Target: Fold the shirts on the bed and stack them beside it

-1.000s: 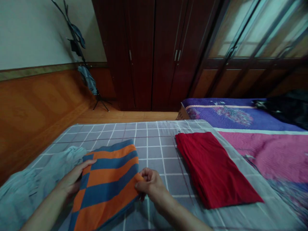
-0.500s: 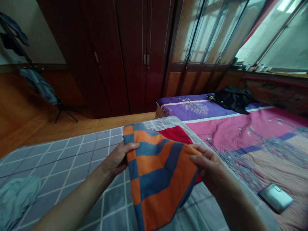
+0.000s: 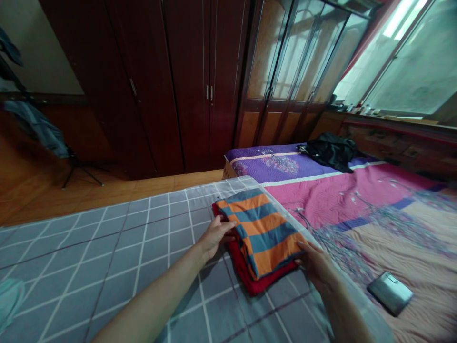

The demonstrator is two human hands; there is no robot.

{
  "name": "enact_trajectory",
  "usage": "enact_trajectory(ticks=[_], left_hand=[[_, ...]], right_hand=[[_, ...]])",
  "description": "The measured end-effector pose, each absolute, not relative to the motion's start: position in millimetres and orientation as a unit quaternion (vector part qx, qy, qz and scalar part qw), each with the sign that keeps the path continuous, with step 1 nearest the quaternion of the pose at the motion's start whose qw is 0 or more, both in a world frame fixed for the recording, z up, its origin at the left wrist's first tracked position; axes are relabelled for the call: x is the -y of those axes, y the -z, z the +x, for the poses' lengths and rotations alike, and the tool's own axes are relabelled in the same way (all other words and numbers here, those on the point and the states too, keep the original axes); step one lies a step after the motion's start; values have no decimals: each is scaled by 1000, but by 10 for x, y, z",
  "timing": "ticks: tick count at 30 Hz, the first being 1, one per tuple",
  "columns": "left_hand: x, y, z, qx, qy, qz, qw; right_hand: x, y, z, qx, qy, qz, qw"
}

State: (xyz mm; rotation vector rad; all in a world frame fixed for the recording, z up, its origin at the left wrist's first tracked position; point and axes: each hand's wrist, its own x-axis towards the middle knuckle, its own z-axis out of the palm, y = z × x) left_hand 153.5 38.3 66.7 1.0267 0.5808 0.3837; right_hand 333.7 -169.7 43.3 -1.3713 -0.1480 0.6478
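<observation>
A folded orange and blue-grey striped cloth [image 3: 266, 228] lies on top of a folded red cloth [image 3: 255, 287], whose edge shows at the left and front. Both rest near the right edge of a grey checked surface [image 3: 153, 257]. At the striped cloth's left edge, my left hand [image 3: 218, 234] pinches the fabric between thumb and fingers. My right hand [image 3: 314, 261] grips its front right corner, with some fingertips hidden under the edge.
A bed with a pink and purple cover [image 3: 324, 195] adjoins at the right, bearing a black garment [image 3: 330, 150] and a dark shiny case [image 3: 390, 293]. Pale cloth [image 3: 10, 300] lies at far left. Dark red wardrobes [image 3: 189, 95] stand behind.
The striped cloth has gone from hanging raised between my hands to lying flat on the red cloth. Both hands have lowered with it, and the view has shifted slightly.
</observation>
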Motion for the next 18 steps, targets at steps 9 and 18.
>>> enact_trajectory(ticks=[9,18], left_hand=[[82,-837,1481,-257,-91,583,765],[243,-781,1424,-299,-64,548,778]], right_hand=[[1726,-501,3467,51,-297,-638,709],[1803,-456,3531,61,-246,-688,680]])
